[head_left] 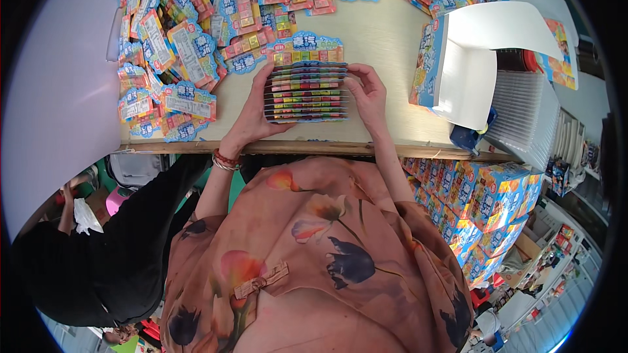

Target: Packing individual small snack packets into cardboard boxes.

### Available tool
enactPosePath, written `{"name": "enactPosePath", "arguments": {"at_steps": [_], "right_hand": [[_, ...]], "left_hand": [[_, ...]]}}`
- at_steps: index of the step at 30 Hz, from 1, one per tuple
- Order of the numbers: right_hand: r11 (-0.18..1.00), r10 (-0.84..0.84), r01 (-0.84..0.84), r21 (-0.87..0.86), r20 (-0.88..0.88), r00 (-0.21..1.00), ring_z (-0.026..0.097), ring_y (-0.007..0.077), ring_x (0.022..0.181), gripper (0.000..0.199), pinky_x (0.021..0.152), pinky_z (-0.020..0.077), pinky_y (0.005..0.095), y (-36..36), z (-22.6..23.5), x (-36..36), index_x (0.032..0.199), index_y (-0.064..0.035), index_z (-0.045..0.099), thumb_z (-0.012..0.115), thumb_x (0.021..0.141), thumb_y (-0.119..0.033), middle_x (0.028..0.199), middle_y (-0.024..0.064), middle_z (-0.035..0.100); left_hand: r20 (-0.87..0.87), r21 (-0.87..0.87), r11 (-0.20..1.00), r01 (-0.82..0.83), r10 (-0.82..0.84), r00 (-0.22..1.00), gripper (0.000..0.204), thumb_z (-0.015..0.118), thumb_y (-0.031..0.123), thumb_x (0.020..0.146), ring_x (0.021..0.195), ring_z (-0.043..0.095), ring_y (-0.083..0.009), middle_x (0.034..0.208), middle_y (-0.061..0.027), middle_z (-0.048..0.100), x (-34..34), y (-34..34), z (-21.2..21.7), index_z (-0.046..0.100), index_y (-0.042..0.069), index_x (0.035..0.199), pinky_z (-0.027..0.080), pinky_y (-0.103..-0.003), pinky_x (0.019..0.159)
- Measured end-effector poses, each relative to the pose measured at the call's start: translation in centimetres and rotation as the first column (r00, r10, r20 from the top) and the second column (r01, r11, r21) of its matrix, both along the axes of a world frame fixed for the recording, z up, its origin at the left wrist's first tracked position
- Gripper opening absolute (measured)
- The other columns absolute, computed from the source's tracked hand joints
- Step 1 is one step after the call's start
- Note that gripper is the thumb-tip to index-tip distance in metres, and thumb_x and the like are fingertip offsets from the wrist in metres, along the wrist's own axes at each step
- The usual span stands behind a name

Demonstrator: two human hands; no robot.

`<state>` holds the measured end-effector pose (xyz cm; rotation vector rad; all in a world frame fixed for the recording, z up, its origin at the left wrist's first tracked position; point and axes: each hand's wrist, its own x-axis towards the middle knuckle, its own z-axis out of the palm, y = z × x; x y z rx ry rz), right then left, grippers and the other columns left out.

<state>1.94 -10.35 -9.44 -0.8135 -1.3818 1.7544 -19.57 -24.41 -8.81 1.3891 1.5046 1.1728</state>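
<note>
Covering the left of the surface (376, 36) and running along its far side, a large heap of loose candy packs (193, 52) is left unsorted, some with printed fronts and others with plain backs shown, so much of the work is judged to remain. Just right of the heap, one side of a row of packs (306, 95) is held by the left hand (250, 116), its thumb stretched along the near end. The row is kept near the front edge of the surface, clamped between both hands; at its other side it is gripped by the thumb and fingers of the right hand (368, 97). About a dozen packs seem to be gathered, lined up one behind another from near to far, with their thin edges laid left to right; the long axis of each pack cannot be told for sure. On the rearmost pack (307, 47), the cloud-shaped end is pointed away from the person. Farther right, an open box (428, 62) is tilted with its white flap raised; whether it is filled cannot be told. Below, closed boxes (481, 196) are stacked, apparently finished
</note>
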Motion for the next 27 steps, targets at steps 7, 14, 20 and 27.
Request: {"name": "enactPosePath", "arguments": {"at_steps": [7, 14, 20, 27], "right_hand": [[0.995, 0.095, -0.093, -0.043, 0.048, 0.994, 0.056, 0.0135, 0.107, 0.026, 0.09, 0.0483, 0.0284, 0.8, -0.3, 0.9, 0.113, -0.001, 0.053, 0.062, 0.089, 0.0, 0.114, 0.0055, 0.056], [0.971, 0.217, -0.225, -0.087, -0.086, 0.972, 0.05, 0.0161, 0.118, 0.037, 0.107, 0.0394, 0.0348, 1.3, 0.5, 1.6, 0.117, -0.0018, 0.053, 0.07, 0.085, -0.008, 0.119, 0.004, 0.053], [0.948, 0.286, -0.292, -0.126, -0.064, 0.956, 0.049, 0.0173, 0.121, 0.04, 0.109, 0.038, 0.0365, 2.0, 0.3, 1.9, 0.12, -0.0012, 0.051, 0.067, 0.084, -0.001, 0.121, 0.0048, 0.052], [0.996, 0.086, -0.086, -0.002, 0.073, 0.994, 0.052, 0.0181, 0.116, 0.038, 0.094, 0.0478, 0.0304, 0.1, -0.5, 0.7, 0.126, -0.0021, 0.047, 0.057, 0.089, 0.003, 0.121, 0.0089, 0.052]], "left_hand": [[-0.028, 0.001, 0.999, -0.035, 0.035, 0.999, 0.113, 0.088, 0.014, 0.06, 0.127, 0.041, -0.0293, 0.138, -0.0156, 0.033, 0.1, -0.1, -0.3, 0.016, 0.005, 0.146, 0.037, -0.038, 0.108], [-0.046, 0.0, 0.999, -0.032, 0.032, 0.998, 0.113, 0.088, 0.015, 0.06, 0.127, 0.042, -0.029, 0.139, -0.016, 0.033, 0.1, -0.2, -0.5, 0.016, 0.005, 0.146, 0.036, -0.038, 0.108], [-0.009, -0.007, 1.0, -0.027, 0.027, 1.0, 0.115, 0.088, 0.014, 0.06, 0.128, 0.042, -0.0293, 0.14, -0.0163, 0.032, 0.3, -0.1, 0.0, 0.014, 0.004, 0.147, 0.035, -0.038, 0.109], [-0.148, 0.122, 0.993, 0.009, 0.009, 0.989, 0.139, 0.087, 0.018, 0.064, 0.138, 0.03, -0.0338, 0.154, -0.0221, 0.012, 0.4, 0.5, 0.6, -0.026, 0.01, 0.145, 0.027, -0.042, 0.113]]}}
